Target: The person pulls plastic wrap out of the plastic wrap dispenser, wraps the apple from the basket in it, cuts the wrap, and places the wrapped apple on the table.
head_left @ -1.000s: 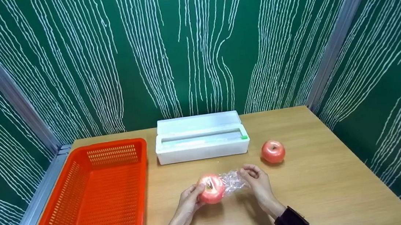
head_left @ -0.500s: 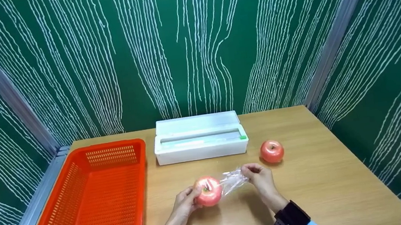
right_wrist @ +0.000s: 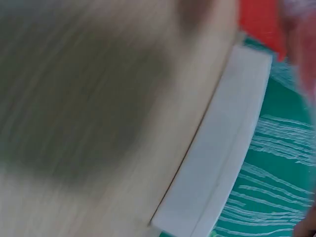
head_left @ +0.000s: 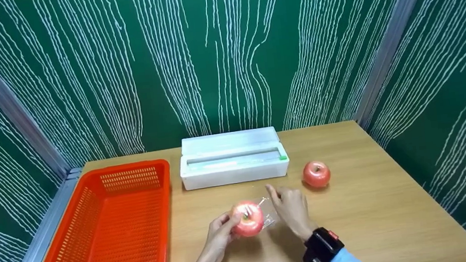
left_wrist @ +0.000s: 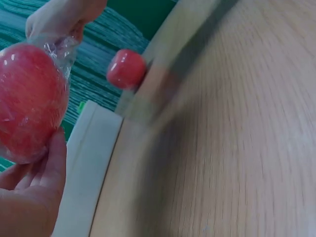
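A red apple [head_left: 249,220] in clear plastic wrap is held above the table by my left hand [head_left: 219,240], thumb over its near side. In the left wrist view the fingers support the wrapped apple [left_wrist: 29,101] from below. Loose plastic wrap [head_left: 269,214] bunches out from the apple's right side. My right hand [head_left: 294,210] grips the end of that wrap with curled fingers, its thumb pointing up and away. The right wrist view is blurred and shows little of the grip. A second red apple [head_left: 316,174] sits on the table beyond my right hand.
A white cling-film box [head_left: 235,177] with its lid raised stands at the back, a green piece [head_left: 283,158] at its right end. On the left lies a large orange-red plastic basket [head_left: 168,214]. Green walls [head_left: 218,64] with white streaks enclose the wooden table [head_left: 376,202].
My right hand has turned over, thumb now upward, and moved closer to the apple, so the stretch of wrap is shorter. My left hand with the apple has shifted only slightly.
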A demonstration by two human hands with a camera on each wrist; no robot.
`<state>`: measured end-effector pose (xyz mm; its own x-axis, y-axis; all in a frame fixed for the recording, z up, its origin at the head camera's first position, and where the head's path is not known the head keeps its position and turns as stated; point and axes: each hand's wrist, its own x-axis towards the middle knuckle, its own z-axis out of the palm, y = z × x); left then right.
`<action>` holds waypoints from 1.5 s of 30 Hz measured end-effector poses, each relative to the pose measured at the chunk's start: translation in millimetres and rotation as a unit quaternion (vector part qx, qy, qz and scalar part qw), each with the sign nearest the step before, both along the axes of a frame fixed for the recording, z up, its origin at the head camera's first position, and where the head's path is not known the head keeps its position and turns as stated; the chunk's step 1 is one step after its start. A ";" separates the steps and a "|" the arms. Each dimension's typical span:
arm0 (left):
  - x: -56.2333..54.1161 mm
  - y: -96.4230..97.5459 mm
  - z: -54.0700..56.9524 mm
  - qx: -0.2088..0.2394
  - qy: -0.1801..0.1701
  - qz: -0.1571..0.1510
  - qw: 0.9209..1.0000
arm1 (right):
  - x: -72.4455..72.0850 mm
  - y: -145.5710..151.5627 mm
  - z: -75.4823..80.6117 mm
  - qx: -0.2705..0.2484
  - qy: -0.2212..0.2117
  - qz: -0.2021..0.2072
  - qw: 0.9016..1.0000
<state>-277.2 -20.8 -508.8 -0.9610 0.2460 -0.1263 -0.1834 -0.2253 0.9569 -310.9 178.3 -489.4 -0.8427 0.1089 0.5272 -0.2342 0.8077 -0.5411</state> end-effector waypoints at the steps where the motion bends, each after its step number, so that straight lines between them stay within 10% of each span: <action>1: 0.7 0.3 1.0 0.001 0.004 0.000 1.000 | -3.1 0.4 -0.1 0.013 0.029 -0.010 0.999; 7: 3.4 0.6 4.1 0.015 0.029 -0.016 0.999 | -18.2 0.6 2.5 -0.010 0.084 -0.036 0.996; 27: 8.5 8.4 16.9 0.050 0.042 -0.053 0.996 | -15.5 -31.3 -4.9 -0.175 -0.044 -0.003 0.984; 31: 8.7 6.5 18.0 0.046 0.054 -0.075 0.995 | -3.7 -37.9 4.5 -0.259 -0.081 0.055 0.961; 39: 6.0 6.0 19.6 0.029 0.048 -0.087 0.995 | 8.4 -43.4 19.1 -0.402 -0.197 0.171 0.878; 45: 2.8 4.2 15.2 0.011 0.029 -0.060 0.998 | -8.1 -30.1 0.2 -0.362 -0.252 0.171 0.881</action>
